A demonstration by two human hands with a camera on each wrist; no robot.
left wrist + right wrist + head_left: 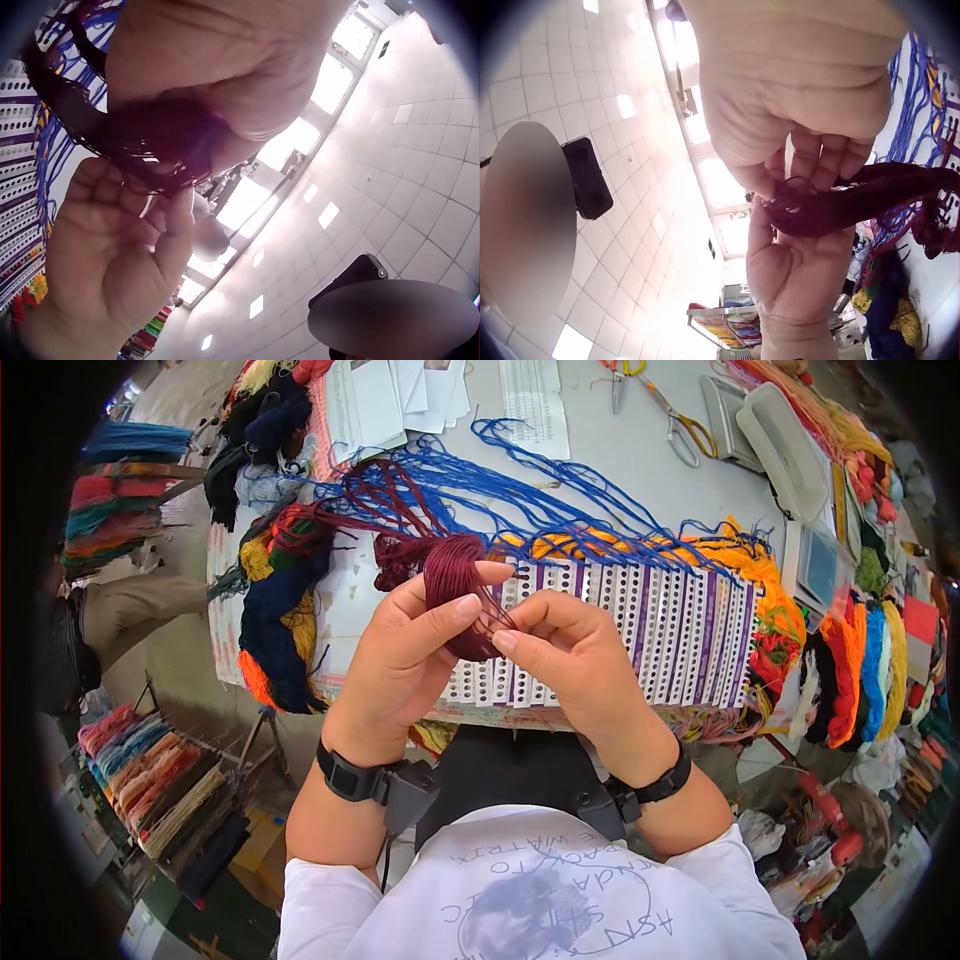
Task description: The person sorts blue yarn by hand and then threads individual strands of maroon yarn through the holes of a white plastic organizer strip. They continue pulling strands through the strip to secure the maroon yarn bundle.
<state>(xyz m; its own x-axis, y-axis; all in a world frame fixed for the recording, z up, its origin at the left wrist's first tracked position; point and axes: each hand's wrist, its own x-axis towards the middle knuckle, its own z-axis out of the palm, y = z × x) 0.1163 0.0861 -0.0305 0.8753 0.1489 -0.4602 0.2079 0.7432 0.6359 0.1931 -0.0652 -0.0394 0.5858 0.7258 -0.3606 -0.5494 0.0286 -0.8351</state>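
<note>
nearest you, the left hand [400,660] has its grip wrapped round a hank of maroon yarn [455,585], thumb laid across the top. the right hand [575,655] has its grip pinched on a few strands at the hank's lower edge. both hands hover over the near edge of the punched card [660,630].

the step looks to be teasing a few strands out of the hank. keep the left grip firm so the hank cannot slide, pinch only the strands you want, and draw them slowly along their length so the soft, fuzzy fibres neither snag nor knot.

the card is stiff and white, with purple stripes and rows of small round holes, and is fringed with orange and yellow tufts. beyond it, loose blue yarn [520,500] lies in long tangled loops across the smooth grey desk [620,460]. farthest off lie flat papers [400,395] and metal scissors [672,415] with yellow handles.
</note>
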